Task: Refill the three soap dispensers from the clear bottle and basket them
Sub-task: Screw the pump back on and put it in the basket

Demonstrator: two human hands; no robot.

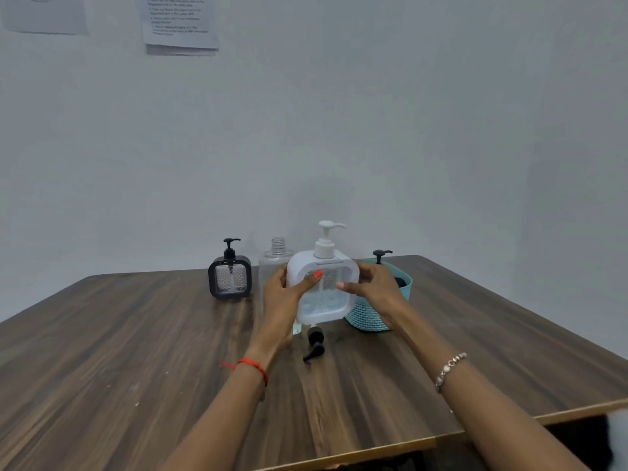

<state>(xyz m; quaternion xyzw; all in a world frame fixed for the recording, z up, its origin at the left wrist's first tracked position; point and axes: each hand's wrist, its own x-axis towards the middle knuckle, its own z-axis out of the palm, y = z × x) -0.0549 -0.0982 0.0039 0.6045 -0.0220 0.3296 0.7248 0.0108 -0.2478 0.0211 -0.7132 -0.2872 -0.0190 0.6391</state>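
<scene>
Left hand (283, 294) and right hand (373, 287) grip the white dispenser (323, 300) at its sides; a careless swing could topple the open clear bottle (272, 266) behind.

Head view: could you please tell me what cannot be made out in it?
Head view only:
Clear bottle: lower body hidden behind the left hand and white dispenser; level unreadable.
Teal basket: contents mostly hidden by the right hand and its wall; a black pump pokes out.
Wall notices: print too small, cut by the top edge.
</scene>
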